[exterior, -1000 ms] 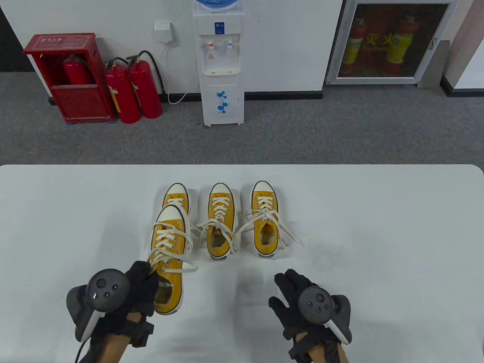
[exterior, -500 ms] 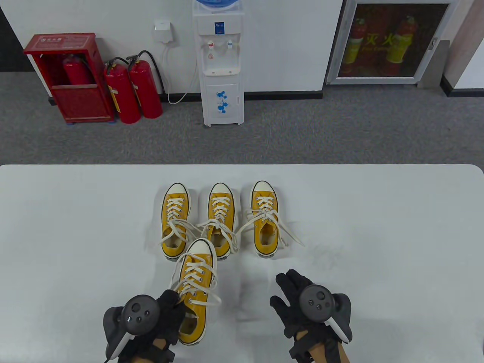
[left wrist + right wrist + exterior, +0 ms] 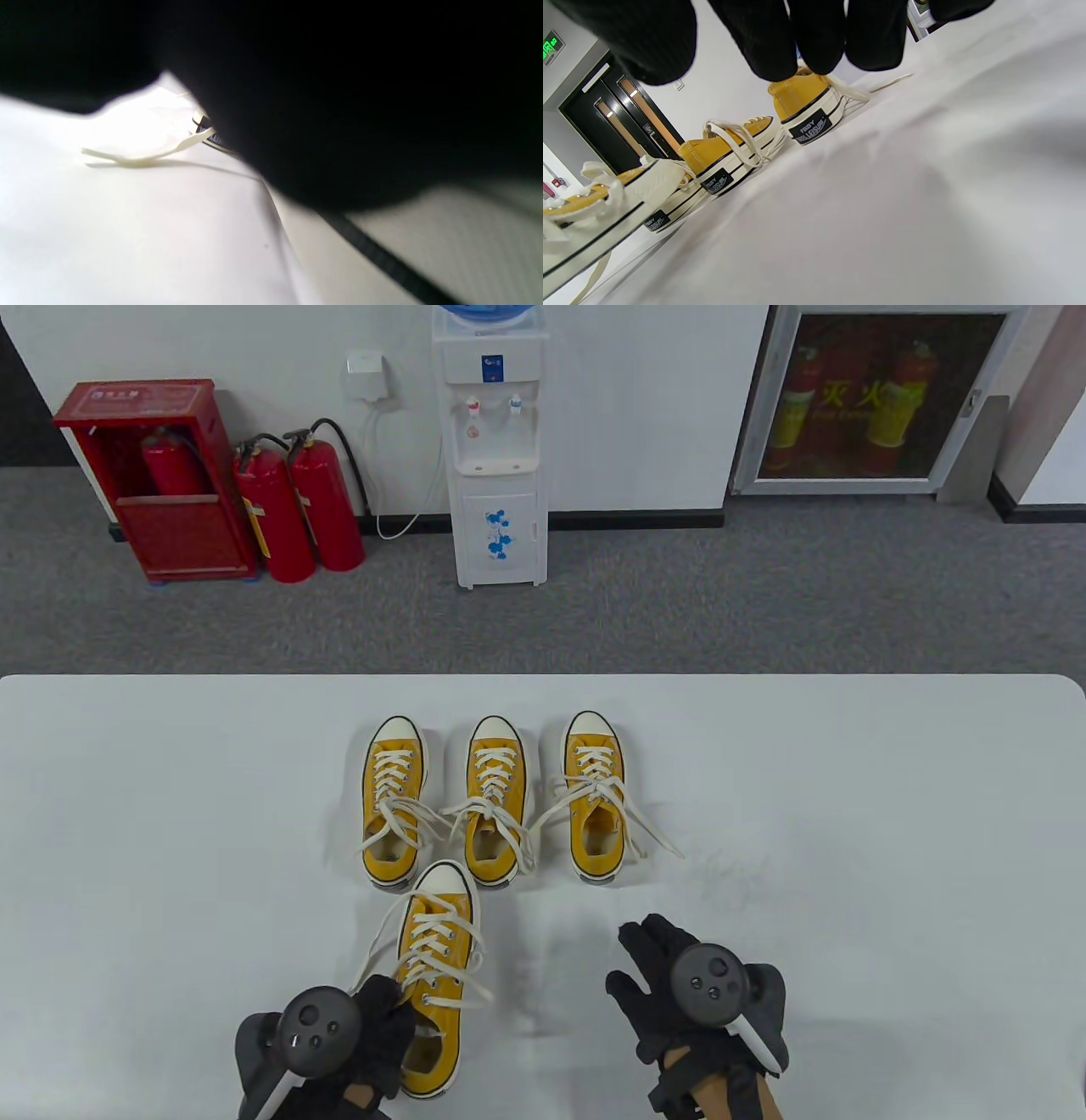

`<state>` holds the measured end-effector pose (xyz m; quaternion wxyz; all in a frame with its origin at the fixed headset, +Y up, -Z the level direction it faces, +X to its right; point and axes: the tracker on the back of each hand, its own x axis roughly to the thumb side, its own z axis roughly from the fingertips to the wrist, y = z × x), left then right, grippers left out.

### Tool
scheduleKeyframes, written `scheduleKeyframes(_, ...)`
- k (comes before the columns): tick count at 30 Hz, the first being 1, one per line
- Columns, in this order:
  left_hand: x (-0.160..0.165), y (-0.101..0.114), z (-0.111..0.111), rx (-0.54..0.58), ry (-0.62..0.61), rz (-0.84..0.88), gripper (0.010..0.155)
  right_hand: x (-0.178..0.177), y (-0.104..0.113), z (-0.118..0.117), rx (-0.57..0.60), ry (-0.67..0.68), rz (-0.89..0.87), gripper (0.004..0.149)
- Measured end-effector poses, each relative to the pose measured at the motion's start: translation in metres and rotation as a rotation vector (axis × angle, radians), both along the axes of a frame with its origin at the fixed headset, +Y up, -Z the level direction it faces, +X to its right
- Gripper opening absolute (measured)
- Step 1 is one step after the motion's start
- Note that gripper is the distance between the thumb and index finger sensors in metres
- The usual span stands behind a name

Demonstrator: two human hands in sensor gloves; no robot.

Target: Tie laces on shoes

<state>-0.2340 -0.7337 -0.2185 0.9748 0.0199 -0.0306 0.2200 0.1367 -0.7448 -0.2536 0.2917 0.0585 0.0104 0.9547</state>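
Note:
Three yellow sneakers with loose white laces stand in a row mid-table: left (image 3: 392, 806), middle (image 3: 495, 806), right (image 3: 596, 802). A fourth yellow sneaker (image 3: 437, 950) points away from me near the front edge, laces untied. My left hand (image 3: 386, 1010) grips its left side at the collar, fingers curled on it. In the left wrist view the glove hides nearly everything; one lace end (image 3: 140, 156) lies on the table. My right hand (image 3: 649, 950) rests to the right with straight fingers, holding nothing. Its fingers (image 3: 768, 38) hang before the row's heels (image 3: 806, 106).
The white table (image 3: 848, 814) runs the full width, bare to the left and right of the shoes. Beyond its far edge are grey carpet, a water dispenser (image 3: 496, 449) and red fire extinguishers (image 3: 297, 509) against the wall.
My left hand has carried the fourth sneaker from the left of the row to the front centre and drawn it nearer the table's front edge. The right hand has stayed put.

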Motion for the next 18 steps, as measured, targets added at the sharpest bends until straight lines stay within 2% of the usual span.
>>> scheduleKeyframes(11,0.008,-0.018,-0.008,-0.180,-0.047,-0.108,0.049,0.002,0.000,0.000,-0.011,-0.021,-0.003,0.071)
scheduleKeyframes(18,0.007,-0.016,-0.009,-0.217,-0.104,-0.102,0.054,0.003,0.004,0.000,-0.003,-0.035,-0.002,0.071)
